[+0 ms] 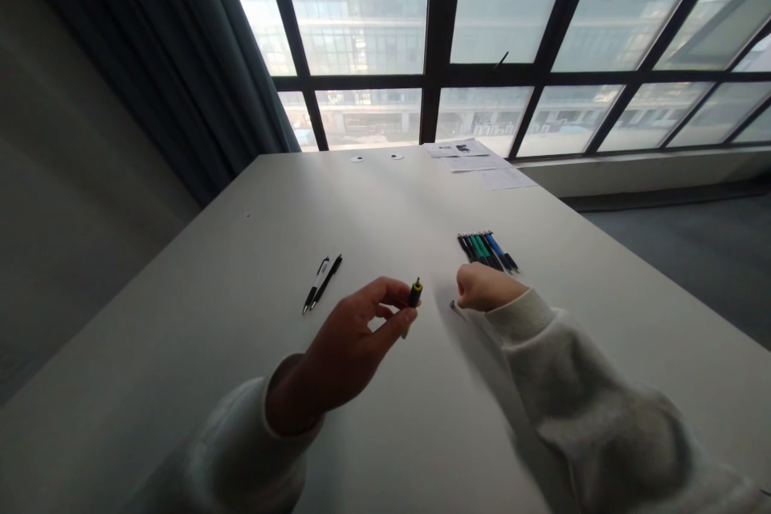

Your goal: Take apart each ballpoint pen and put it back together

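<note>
My left hand (355, 341) pinches a short dark piece with a yellow ring and a small metal tip (415, 294) between thumb and fingers, above the white table (385, 209). My right hand (487, 287) is closed low over the table, just in front of a row of pens (485, 250) with black, green and blue parts. A small end (453, 305) of something thin shows at the left of my right hand; the rest is hidden. Two pens (322, 283) lie side by side, slanted, to the left, one with a white section and one black.
Printed papers (475, 164) lie at the far right edge of the table. Two small white pieces (357, 159) are near the far edge. Behind the table stand large windows (367, 8), with a dark curtain (181, 40) at the left.
</note>
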`<state>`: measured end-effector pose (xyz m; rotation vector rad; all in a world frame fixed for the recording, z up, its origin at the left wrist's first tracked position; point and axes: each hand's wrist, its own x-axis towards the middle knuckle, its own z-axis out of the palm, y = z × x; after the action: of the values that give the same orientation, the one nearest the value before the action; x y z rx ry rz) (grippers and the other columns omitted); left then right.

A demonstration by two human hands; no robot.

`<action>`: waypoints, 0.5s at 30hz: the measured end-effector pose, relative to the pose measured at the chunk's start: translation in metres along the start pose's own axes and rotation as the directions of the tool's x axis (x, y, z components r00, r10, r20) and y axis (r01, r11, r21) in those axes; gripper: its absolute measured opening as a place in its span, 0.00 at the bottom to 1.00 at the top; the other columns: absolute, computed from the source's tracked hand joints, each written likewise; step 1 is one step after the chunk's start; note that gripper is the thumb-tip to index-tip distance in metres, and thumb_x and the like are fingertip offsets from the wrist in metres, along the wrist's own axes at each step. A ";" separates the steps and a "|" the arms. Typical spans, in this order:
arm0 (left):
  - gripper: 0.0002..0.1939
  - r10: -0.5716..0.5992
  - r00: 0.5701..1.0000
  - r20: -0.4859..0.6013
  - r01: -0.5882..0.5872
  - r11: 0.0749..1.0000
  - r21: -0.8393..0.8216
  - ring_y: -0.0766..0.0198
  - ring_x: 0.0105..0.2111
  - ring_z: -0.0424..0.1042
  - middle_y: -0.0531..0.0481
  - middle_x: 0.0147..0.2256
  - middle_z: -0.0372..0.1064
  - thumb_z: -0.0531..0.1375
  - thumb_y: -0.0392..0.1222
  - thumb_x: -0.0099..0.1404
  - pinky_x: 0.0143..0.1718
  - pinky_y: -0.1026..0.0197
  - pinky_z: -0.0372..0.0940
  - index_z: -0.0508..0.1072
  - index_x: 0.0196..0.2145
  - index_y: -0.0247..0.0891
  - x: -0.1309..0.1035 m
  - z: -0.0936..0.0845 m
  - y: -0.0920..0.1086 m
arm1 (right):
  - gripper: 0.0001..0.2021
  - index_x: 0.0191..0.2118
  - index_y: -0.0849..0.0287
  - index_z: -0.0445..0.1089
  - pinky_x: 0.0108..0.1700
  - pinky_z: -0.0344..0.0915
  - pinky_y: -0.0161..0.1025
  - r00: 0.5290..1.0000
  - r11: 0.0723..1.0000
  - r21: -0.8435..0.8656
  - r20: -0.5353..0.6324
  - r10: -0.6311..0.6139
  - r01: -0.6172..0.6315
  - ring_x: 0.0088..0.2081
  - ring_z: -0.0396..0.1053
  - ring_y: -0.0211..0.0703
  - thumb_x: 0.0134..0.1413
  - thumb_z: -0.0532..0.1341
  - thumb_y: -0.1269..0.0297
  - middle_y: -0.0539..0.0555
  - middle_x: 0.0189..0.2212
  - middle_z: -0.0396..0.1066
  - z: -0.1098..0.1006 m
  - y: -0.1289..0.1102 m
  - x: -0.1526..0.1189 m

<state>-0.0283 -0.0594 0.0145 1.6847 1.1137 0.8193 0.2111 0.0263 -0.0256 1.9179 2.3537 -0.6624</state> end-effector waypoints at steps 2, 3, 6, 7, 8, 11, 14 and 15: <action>0.10 -0.003 1.000 0.004 0.003 1.000 0.014 0.61 0.38 0.74 0.47 0.42 0.75 0.60 0.47 0.67 0.39 0.58 0.69 0.72 0.42 0.39 0.001 -0.001 -0.001 | 0.04 0.31 0.66 0.76 0.37 0.68 0.36 0.991 0.993 0.069 -0.096 -0.091 0.098 0.37 0.75 0.46 0.50 0.67 0.70 0.60 0.31 0.77 -0.015 -0.009 -0.009; 0.10 -0.002 1.000 0.012 0.002 1.000 0.017 0.61 0.38 0.74 0.47 0.42 0.75 0.60 0.47 0.67 0.38 0.59 0.69 0.72 0.41 0.39 0.002 -0.002 -0.002 | 0.06 0.35 0.65 0.76 0.36 0.69 0.35 0.981 0.982 0.112 -0.138 -0.133 0.149 0.35 0.74 0.43 0.55 0.64 0.67 0.57 0.31 0.77 -0.022 -0.014 -0.016; 0.10 0.004 0.999 0.042 -0.004 1.000 0.013 0.60 0.39 0.73 0.48 0.39 0.75 0.61 0.46 0.66 0.36 0.61 0.69 0.73 0.41 0.38 0.004 -0.004 -0.005 | 0.08 0.38 0.63 0.72 0.29 0.72 0.36 0.858 0.637 0.576 -0.368 -0.359 0.513 0.30 0.74 0.41 0.58 0.63 0.62 0.53 0.28 0.75 -0.038 -0.030 -0.038; 0.10 0.004 0.999 0.049 -0.005 1.000 0.010 0.61 0.38 0.73 0.48 0.38 0.75 0.61 0.47 0.66 0.35 0.61 0.69 0.73 0.41 0.38 0.005 -0.004 -0.005 | 0.08 0.37 0.62 0.72 0.28 0.72 0.36 0.818 0.490 0.655 -0.434 -0.378 0.575 0.30 0.74 0.41 0.57 0.66 0.62 0.53 0.28 0.75 -0.040 -0.035 -0.044; 0.10 0.004 0.999 0.054 -0.005 1.000 0.008 0.61 0.38 0.73 0.48 0.38 0.75 0.61 0.47 0.66 0.35 0.61 0.69 0.73 0.41 0.38 0.005 -0.004 -0.006 | 0.08 0.36 0.62 0.72 0.26 0.72 0.36 0.788 0.380 0.694 -0.487 -0.377 0.611 0.30 0.74 0.41 0.55 0.67 0.62 0.53 0.28 0.75 -0.042 -0.040 -0.050; 0.10 0.011 0.998 0.062 -0.011 1.000 0.003 0.61 0.37 0.73 0.48 0.38 0.74 0.61 0.46 0.66 0.34 0.62 0.69 0.73 0.41 0.38 0.006 -0.005 -0.006 | 0.08 0.36 0.62 0.74 0.25 0.72 0.35 0.765 0.261 0.731 -0.529 -0.368 0.631 0.30 0.75 0.42 0.53 0.69 0.64 0.55 0.30 0.77 -0.040 -0.050 -0.058; 0.09 0.019 0.998 0.059 -0.019 1.000 -0.004 0.62 0.37 0.73 0.49 0.38 0.74 0.61 0.46 0.66 0.35 0.61 0.69 0.72 0.40 0.39 0.006 -0.005 -0.007 | 0.07 0.37 0.62 0.75 0.25 0.73 0.35 0.765 0.237 0.752 -0.496 -0.411 0.615 0.31 0.76 0.42 0.54 0.69 0.65 0.55 0.31 0.77 -0.038 -0.054 -0.057; 0.09 0.019 0.998 0.058 -0.019 1.000 -0.004 0.62 0.37 0.73 0.49 0.38 0.74 0.61 0.45 0.66 0.35 0.61 0.69 0.72 0.40 0.39 0.006 -0.005 -0.007 | 0.07 0.37 0.63 0.75 0.25 0.73 0.34 0.763 0.231 0.756 -0.490 -0.421 0.613 0.31 0.76 0.41 0.54 0.69 0.65 0.55 0.30 0.77 -0.038 -0.054 -0.056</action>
<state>-0.0323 -0.0511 0.0098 1.7083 1.0575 0.7788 0.1825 -0.0208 0.0414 1.1761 3.1243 -2.3370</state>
